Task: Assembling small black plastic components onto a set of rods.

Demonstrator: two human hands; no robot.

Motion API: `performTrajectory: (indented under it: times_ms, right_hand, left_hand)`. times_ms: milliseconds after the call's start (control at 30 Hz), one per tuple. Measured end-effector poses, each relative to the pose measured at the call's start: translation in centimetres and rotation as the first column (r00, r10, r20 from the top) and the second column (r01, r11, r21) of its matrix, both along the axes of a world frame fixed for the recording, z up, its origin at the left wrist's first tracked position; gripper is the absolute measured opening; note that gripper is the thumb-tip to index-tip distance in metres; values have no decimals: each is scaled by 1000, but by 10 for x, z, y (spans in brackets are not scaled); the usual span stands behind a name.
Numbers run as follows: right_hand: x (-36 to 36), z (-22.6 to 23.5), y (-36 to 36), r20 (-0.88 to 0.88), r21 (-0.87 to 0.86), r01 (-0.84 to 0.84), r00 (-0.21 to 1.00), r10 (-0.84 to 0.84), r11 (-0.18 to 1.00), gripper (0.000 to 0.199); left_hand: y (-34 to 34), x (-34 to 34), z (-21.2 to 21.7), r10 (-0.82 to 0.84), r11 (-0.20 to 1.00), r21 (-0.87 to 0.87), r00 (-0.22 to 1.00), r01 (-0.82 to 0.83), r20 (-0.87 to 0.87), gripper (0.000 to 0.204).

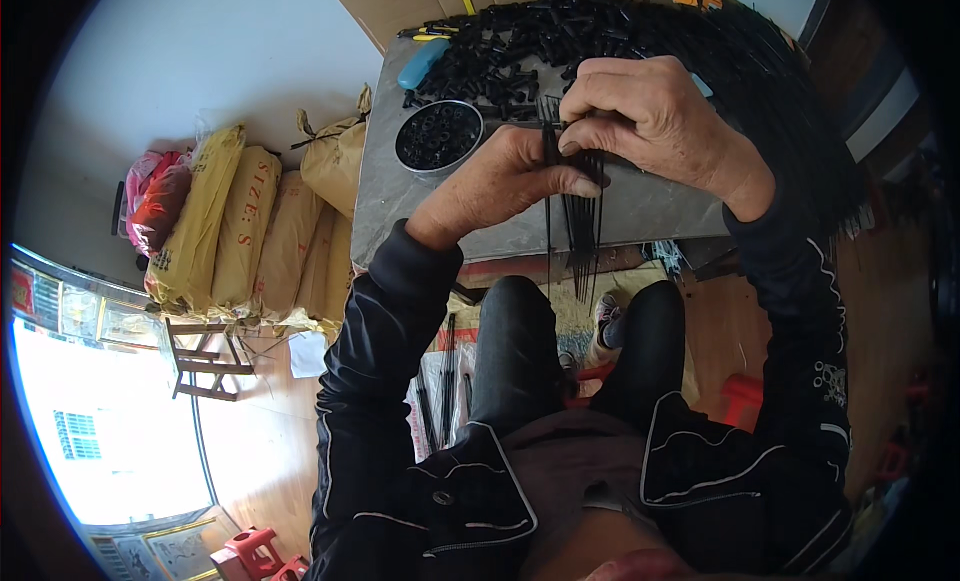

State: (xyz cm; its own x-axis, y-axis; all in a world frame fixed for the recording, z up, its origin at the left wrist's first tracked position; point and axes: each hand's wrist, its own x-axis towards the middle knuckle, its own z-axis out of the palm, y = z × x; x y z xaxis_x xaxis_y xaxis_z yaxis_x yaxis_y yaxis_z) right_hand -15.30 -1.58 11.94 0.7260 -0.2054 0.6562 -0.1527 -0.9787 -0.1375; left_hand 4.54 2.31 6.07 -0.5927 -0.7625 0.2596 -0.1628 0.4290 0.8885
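Over the near part of the grey table [480,227], my left hand [505,181] is closed round a loose bundle of thin black rods [578,226]. The rods stand roughly upright, with their lower ends reaching past the table's near edge. My right hand [660,116] is at the rods' upper ends, its thumb and fingers pinched together; what lies between those fingertips is hidden. Just left of my left hand stands a round metal tin [402,159] filled with small black rings [440,133]. Beyond the hands spreads a heap of short black tubular parts [545,43].
Long black rods [780,111] lie massed along the table's right side. A light-blue object [424,63] rests near the far left corner. Tan wrapped sacks [245,226] lean on the left wall, near a small wooden rack [208,361]. Red plastic stools [245,553] stand on the floor.
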Motion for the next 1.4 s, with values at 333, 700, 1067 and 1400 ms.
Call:
performTrajectory:
  times_ms: [333, 700, 1067, 1400]
  right_hand:
    - [-1, 2, -2, -19, -57, -38, 999, 37, 998, 14]
    - [-6, 8, 4, -74, 36, 19, 997, -16, 999, 17]
    - [-12, 6, 5, -58, 19, 56, 997, -55, 998, 14]
    - [-11, 4, 2, 7, -10, -27, 1000, 27, 1000, 15]
  left_hand:
    - [-5, 1, 12, -164, 979, 121, 986, 162, 11, 25]
    - [-9, -3, 15, -225, 947, 225, 973, 229, -42, 30]
    - [-9, -1, 12, -140, 970, 204, 989, 129, 42, 25]
    - [-12, -9, 17, -266, 939, 218, 964, 265, -29, 30]
